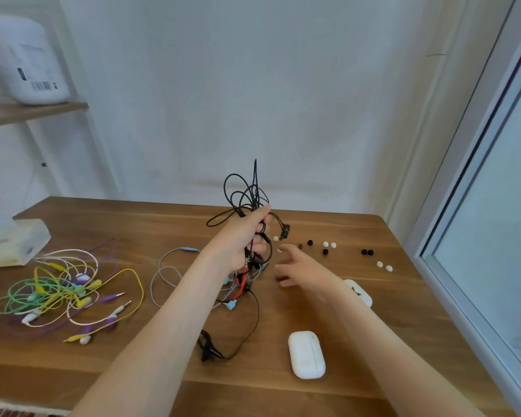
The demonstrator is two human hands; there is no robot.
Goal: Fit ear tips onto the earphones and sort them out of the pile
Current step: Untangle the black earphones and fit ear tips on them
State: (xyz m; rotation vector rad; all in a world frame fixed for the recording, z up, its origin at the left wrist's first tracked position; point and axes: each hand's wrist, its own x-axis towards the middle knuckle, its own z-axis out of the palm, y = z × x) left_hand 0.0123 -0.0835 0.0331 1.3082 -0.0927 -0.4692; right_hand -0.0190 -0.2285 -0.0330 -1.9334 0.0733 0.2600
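A wooden counter (133, 224) fills the near half of the view, with a plain wall beyond it and a window (494, 221) along the right. At the far left a shelf (33, 112) carries a white container (21, 58), and a pale box (9, 242) lies on the counter's far left corner.

A loose pile of yellow, green, purple and white earphones (63, 293) lies spread on the left of the counter. In the middle, the left hand (247, 236) is raised above the counter, fingers curled tight round a bundle of black earphones (255, 188). Loops of its cable stand up above the fist, and one black earbud (285, 231) dangles just right of it. More cable, some red, hangs below the hand to the counter, where it meets a grey cable with a blue inline piece (190, 250). A black cable runs nearer to a small black clump (209, 347).

The right hand (301, 272) hovers just right of the bundle, fingers loosely spread and holding nothing, close to the ear tips.

A closed white earbud case (306, 355) lies near, between the two forearms. A second white case (361, 293) shows partly behind the right wrist.

The ear tips lie scattered on the far right of the counter. There are black ones (367, 252) and white ones (384, 266) in pairs, and a few more (329, 244) lie nearer the right hand's fingertips.
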